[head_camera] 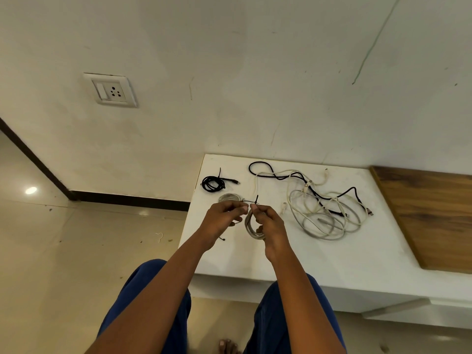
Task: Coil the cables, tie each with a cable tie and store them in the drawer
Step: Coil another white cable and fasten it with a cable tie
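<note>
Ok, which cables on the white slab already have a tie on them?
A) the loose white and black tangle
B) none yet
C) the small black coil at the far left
C: the small black coil lies bundled with a tie tail sticking up, while the tangle is still loose and uncoiled.

A home room, by the plastered wall with socket plate (pixel 110 90), tiled floor (pixel 76 251), white ledge (pixel 255 264).

Both hands, left hand (pixel 224 218) and right hand (pixel 268 221), pinch a black cable tie (pixel 256 200) around a grey coiled cable (pixel 251 227) above the white counter (pixel 255 259); loose cables (pixel 321 208) lie right.
</note>
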